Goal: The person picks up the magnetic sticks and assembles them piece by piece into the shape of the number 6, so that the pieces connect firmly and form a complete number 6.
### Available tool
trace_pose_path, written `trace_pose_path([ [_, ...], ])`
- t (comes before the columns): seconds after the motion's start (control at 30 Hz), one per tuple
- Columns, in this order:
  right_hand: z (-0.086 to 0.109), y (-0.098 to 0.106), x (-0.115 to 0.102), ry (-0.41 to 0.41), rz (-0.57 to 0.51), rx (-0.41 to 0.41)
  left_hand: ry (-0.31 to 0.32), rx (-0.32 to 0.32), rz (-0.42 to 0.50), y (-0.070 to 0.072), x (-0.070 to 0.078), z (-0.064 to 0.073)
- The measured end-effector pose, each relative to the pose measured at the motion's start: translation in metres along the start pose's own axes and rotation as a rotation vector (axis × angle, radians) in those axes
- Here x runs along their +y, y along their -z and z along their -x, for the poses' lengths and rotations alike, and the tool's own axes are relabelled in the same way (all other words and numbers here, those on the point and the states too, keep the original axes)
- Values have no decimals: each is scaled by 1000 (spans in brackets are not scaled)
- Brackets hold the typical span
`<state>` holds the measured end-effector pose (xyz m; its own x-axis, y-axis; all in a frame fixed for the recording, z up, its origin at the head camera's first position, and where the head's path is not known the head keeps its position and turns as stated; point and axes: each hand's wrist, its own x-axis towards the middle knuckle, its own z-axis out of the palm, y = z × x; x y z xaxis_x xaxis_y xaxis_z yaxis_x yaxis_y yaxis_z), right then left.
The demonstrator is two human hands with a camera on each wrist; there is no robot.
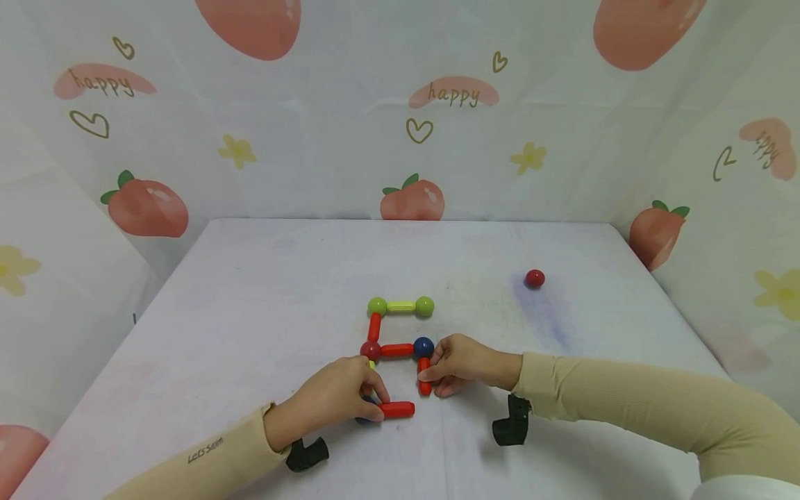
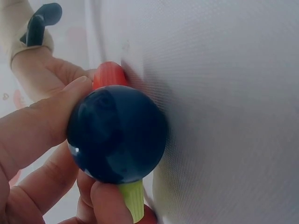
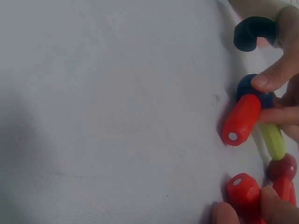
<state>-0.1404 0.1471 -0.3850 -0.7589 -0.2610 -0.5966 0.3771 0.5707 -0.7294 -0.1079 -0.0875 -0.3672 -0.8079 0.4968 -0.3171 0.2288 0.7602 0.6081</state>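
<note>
A magnetic stick-and-ball figure lies on the white table. Its top has two green balls (image 1: 378, 306) joined by a yellow-green rod (image 1: 401, 306). A red rod (image 1: 374, 327) leads down to a red ball (image 1: 370, 350), and another red rod (image 1: 397, 351) joins that to a blue ball (image 1: 423, 347). My left hand (image 1: 331, 396) holds the lower blue ball (image 2: 117, 135), from which a red rod (image 1: 398, 410) points right and a yellow-green rod (image 3: 273, 141) leads upward. My right hand (image 1: 465, 364) pinches the red rod (image 1: 425, 389) hanging below the upper blue ball.
A loose red ball (image 1: 534, 278) lies at the back right of the table (image 1: 300, 278). Black wrist mounts (image 1: 512, 421) hang under both sleeves. A fruit-printed cloth (image 1: 337, 139) stands behind the table's far edge.
</note>
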Motion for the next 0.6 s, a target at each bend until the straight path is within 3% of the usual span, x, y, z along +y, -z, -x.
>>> trace_pose_path([
  [0.2, 0, 4, 4, -6, -12, -23, 9, -10, 1, 0, 0, -1],
  [0.37, 6, 15, 5, 1, -50, -92, 17, -17, 4, 0, -1, -1],
  [0.6, 19, 53, -3, 148, -50, -157, 26, -15, 7, 0, -1, -1],
])
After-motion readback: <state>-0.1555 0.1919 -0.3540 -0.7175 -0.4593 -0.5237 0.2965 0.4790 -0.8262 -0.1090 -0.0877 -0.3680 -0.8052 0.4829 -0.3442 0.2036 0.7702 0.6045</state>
